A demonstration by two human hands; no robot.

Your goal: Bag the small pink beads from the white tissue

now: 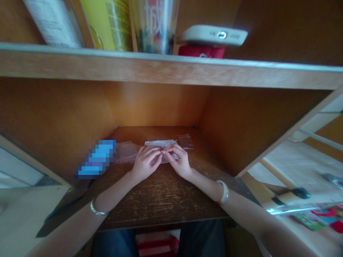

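Note:
Over the dark wooden desk surface (pixel 150 200), my left hand (pixel 145 162) and my right hand (pixel 179 160) meet at the fingertips. Each hand is pinched, thumb against fingers, and whatever lies between the tips is too small to make out. Just behind and beneath the fingers is a crumpled whitish sheet or bag (pixel 154 143). A small clear bag (pixel 185 142) with tiny dark bits lies beyond my right hand. Clear plastic packaging (pixel 125 151) rests to the left of my left hand.
A pixelated blue screen (pixel 98 159) leans at the left. Wooden side walls enclose the desk. Above runs a shelf edge (pixel 160 69), holding a yellow container (pixel 112 25), a clear cup (pixel 155 28), a white device (pixel 214 35) and a red object (pixel 202 51).

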